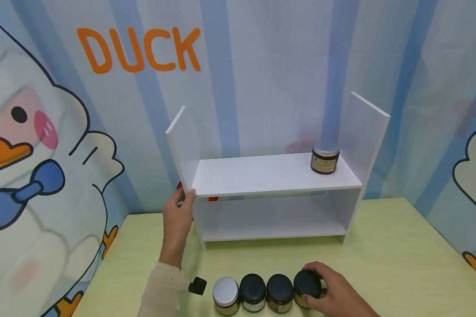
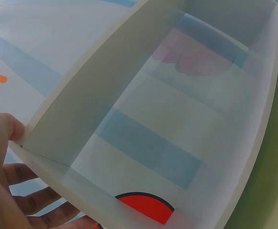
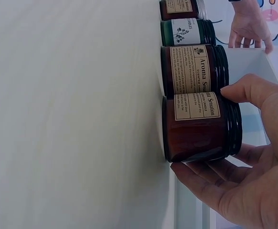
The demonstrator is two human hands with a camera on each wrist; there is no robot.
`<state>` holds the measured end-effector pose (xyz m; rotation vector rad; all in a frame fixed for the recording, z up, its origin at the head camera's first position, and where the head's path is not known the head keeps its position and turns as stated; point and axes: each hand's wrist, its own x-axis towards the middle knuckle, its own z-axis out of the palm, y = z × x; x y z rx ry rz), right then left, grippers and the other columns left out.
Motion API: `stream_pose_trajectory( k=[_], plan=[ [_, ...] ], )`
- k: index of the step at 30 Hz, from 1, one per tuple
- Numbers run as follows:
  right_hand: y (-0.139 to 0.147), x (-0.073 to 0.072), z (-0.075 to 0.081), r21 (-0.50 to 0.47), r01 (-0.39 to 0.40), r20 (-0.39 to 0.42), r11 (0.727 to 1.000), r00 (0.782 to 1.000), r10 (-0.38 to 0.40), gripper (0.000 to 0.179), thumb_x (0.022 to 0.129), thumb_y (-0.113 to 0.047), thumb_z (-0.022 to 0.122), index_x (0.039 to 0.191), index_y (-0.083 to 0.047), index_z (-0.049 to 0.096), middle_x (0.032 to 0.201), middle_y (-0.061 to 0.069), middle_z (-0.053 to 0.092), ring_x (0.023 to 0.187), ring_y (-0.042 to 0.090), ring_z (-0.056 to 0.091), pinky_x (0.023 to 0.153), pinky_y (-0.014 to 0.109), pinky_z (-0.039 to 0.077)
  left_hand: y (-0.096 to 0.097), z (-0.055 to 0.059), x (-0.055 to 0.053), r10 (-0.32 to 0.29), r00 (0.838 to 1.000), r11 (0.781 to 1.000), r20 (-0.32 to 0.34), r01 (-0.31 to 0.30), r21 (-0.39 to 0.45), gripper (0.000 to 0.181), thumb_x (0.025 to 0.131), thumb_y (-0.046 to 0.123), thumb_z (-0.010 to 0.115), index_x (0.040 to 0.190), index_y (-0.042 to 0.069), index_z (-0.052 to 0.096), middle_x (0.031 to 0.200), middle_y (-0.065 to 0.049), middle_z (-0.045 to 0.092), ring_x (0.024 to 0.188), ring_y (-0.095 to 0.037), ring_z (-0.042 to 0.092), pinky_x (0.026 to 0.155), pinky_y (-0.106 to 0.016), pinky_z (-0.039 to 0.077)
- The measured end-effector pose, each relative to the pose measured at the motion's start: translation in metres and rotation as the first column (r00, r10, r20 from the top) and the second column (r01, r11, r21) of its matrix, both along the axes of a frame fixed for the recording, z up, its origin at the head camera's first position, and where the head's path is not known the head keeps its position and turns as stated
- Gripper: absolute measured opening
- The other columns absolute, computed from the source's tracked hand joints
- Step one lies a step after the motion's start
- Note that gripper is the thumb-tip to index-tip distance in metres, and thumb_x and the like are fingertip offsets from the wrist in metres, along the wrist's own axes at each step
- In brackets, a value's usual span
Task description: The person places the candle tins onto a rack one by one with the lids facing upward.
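Observation:
My right hand [image 1: 339, 293] holds a black-lidded amber scented candle jar [image 1: 307, 284], thumb on one side and fingers round the other. In the right wrist view this jar [image 3: 196, 133] stands at the near end of a row. Beside it are another amber candle jar [image 1: 280, 293], a green jar with a white label [image 3: 182, 32] and a silver-lidded jar [image 1: 226, 292]. My left hand [image 1: 177, 218] grips the left side panel of a white two-tier shelf [image 1: 262, 174], thumb at the front edge and fingers behind. Another silver-lidded candle jar [image 1: 325, 160] sits at the right of the upper tier.
The shelf stands at the back of a pale yellow-green table [image 1: 396, 255]. Behind it hangs a blue-striped curtain [image 1: 262, 79] with a printed duck. A small black block [image 1: 198, 285] is by the left sleeve [image 1: 162, 286].

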<state>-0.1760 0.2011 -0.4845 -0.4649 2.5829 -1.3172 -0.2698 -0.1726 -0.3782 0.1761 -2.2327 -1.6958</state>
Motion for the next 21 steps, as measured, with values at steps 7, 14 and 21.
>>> stream_pose_trajectory(
  k=[7,14,21],
  plan=[
    [-0.0002,-0.0002,-0.0003,-0.004,0.015,0.008,1.000,1.000,-0.015,0.059,0.084,-0.023,0.082,0.132,-0.002,0.057,0.126,0.013,0.063,0.111,0.032,0.063,0.080,0.033,0.054,0.0003,0.0004,0.0001,0.001,1.000,1.000,-0.004,-0.001,-0.001,0.049,0.101,0.055,0.052,0.133,0.019,0.062,0.115,-0.009,0.057,0.094,-0.025,0.048,0.075,-0.038,0.045],
    [0.0010,0.0004,-0.0008,-0.017,0.005,0.002,1.000,1.000,-0.005,0.059,0.084,-0.022,0.082,0.133,-0.002,0.056,0.127,0.014,0.062,0.112,0.035,0.062,0.080,0.033,0.054,0.0005,-0.0001,-0.0006,0.005,1.000,1.000,-0.009,-0.005,-0.003,0.049,0.101,0.055,0.052,0.132,0.019,0.062,0.109,-0.010,0.056,0.093,-0.025,0.048,0.074,-0.038,0.045],
    [0.0015,0.0012,-0.0016,-0.021,-0.001,-0.016,1.000,1.000,0.001,0.058,0.085,-0.022,0.082,0.133,-0.002,0.056,0.128,0.015,0.062,0.111,0.035,0.063,0.079,0.032,0.054,0.0000,-0.0012,-0.0011,0.011,1.000,1.000,0.001,-0.011,-0.008,0.051,0.101,0.055,0.052,0.134,0.019,0.061,0.111,-0.009,0.056,0.096,-0.024,0.049,0.076,-0.038,0.045]
  ],
)
